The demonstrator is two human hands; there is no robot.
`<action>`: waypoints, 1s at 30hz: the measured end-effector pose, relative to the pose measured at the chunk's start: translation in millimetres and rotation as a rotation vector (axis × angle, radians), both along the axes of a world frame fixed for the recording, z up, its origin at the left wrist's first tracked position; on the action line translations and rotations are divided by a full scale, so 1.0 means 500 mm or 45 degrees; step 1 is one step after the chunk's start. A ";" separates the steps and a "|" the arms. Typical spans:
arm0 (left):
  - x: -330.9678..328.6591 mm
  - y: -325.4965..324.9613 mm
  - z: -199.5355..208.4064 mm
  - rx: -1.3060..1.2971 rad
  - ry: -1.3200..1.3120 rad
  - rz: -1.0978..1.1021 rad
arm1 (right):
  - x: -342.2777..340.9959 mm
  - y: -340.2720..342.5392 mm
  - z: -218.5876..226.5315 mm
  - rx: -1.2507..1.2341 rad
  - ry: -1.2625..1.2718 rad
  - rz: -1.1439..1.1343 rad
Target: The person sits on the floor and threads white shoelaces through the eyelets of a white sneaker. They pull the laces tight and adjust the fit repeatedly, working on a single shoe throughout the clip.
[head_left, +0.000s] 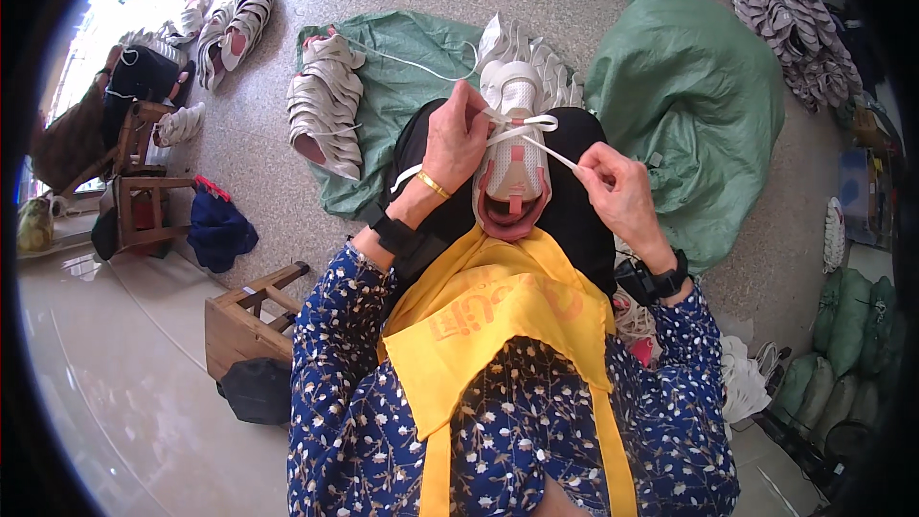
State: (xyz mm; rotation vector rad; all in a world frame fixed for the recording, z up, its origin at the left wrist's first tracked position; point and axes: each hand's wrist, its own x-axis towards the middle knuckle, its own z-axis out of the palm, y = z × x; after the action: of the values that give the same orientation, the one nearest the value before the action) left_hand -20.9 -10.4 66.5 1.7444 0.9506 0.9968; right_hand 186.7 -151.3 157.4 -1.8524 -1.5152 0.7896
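Observation:
A white and pink sneaker (pixel 517 165) rests on my lap between my knees, its toe pointing away from me and its heel opening toward me. White shoelace (pixel 541 123) crosses its tongue, with a small loop standing out on the right. My left hand (pixel 458 134) is closed at the left side of the sneaker, its fingertips pinching the lace close to the crossing. To the right, my right hand (pixel 617 193) pinches a length of lace that stretches taut from the crossing. Another lace end hangs below my left wrist. A yellow apron (pixel 498 302) covers my lap.
Nested white shoes (pixel 327 105) lie on a green sack (pixel 402 48) ahead left; more white shoes (pixel 555 67) stand just beyond my knees. A bulging green sack (pixel 684 105) lies right. A wooden stool (pixel 251 321) is at my left, and stacked shoes (pixel 795 29) fill the far right.

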 end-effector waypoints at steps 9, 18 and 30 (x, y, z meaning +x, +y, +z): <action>-0.001 -0.011 0.017 0.007 -0.052 -0.132 | 0.033 -0.118 0.035 -0.034 -0.062 -0.136; -0.030 -0.024 0.032 0.045 0.049 -0.226 | 0.031 -0.061 -0.037 0.027 0.323 -0.311; -0.033 -0.017 0.023 -0.410 -0.024 -0.283 | -0.047 0.119 -0.077 0.186 0.124 -0.137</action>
State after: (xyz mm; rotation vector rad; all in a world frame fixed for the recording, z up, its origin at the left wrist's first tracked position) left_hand -37.3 -19.1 78.1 1.5273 0.8327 0.6752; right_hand 162.9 -91.7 119.1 -1.7467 -1.3634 0.6900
